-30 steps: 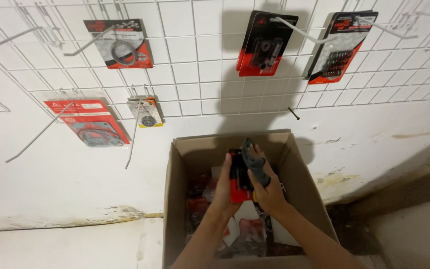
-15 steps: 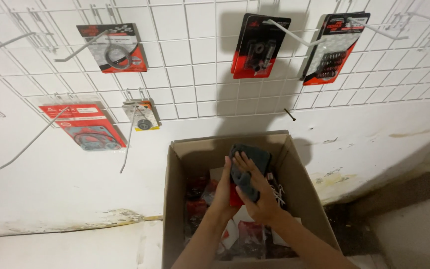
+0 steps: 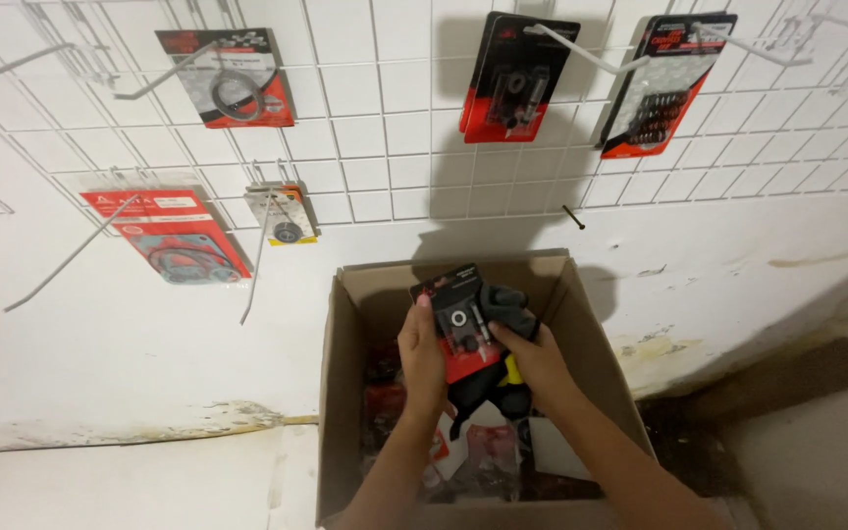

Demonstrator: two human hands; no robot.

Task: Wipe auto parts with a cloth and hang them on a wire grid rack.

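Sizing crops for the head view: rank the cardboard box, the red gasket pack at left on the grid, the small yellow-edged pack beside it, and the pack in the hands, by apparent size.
1. cardboard box, largest by far.
2. red gasket pack.
3. held pack, between left hand and right hand; partly covered and nearer the camera, so its rank against the gasket pack is unsure.
4. small yellow-edged pack, smallest.

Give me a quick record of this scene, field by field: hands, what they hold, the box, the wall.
left hand: grips the blister pack's left edge
right hand: holds the pack from the right
blister pack: red and black card, raised above the box
cardboard box: open, more packs inside
wire grid: packaged parts hanging on hooks
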